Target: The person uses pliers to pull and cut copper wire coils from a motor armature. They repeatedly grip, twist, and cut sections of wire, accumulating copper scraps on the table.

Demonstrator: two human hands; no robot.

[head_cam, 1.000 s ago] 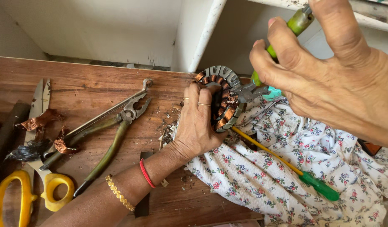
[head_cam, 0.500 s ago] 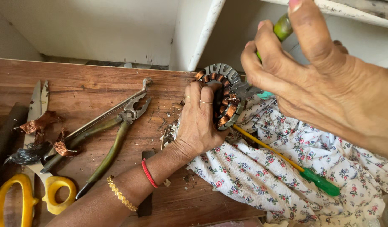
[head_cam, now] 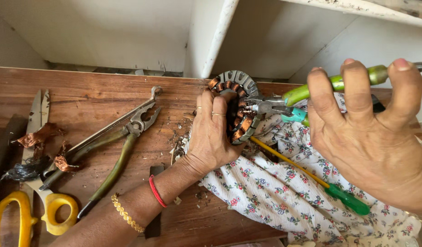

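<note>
My left hand (head_cam: pixel 213 135) grips a round metal stator (head_cam: pixel 236 93) wound with copper coils, holding it on edge at the table's far side. My right hand (head_cam: pixel 366 137) is closed on the green handles of small pliers (head_cam: pixel 288 101), whose metal jaws bite into the copper windings at the stator's middle. A screwdriver (head_cam: pixel 311 176) with a yellow shaft and green handle lies on the floral cloth (head_cam: pixel 275 196) below the stator, apart from both hands.
Large olive-handled pliers (head_cam: pixel 115 142) lie open on the wooden table (head_cam: pixel 92 98). Yellow-handled scissors (head_cam: pixel 32 183) and scraps of copper wire (head_cam: pixel 41 135) sit at the left. Small debris lies by my left wrist. A white wall and post stand behind.
My right hand has come down from above and swung the green-handled pliers level, so their jaws now grip the stator's windings. My left hand keeps its hold.
</note>
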